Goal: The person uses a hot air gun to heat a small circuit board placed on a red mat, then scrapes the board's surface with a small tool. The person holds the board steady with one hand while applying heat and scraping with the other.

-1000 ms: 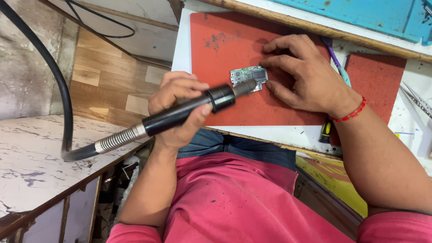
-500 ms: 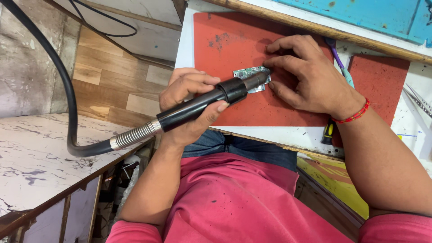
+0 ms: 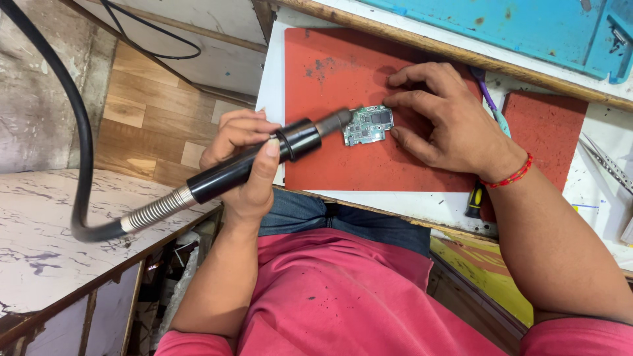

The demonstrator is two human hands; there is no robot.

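Since half a second ago the hot-air wand [image 3: 264, 161] has drawn back leftward, uncovering the small circuit board [image 3: 368, 124] near the red mat's [image 3: 343, 165] middle. Left hand [image 3: 244, 158] grips the wand (hose trailing left). Right hand [image 3: 448, 122], fingers spread, pins the board's right edge, hiding purple tweezers [image 3: 486, 95].

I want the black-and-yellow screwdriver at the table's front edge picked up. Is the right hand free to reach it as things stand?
Probably not right away: the right hand is pressing on the small circuit board, and its forearm lies over the screwdriver, hiding most of it. Letting go of the board would free it.
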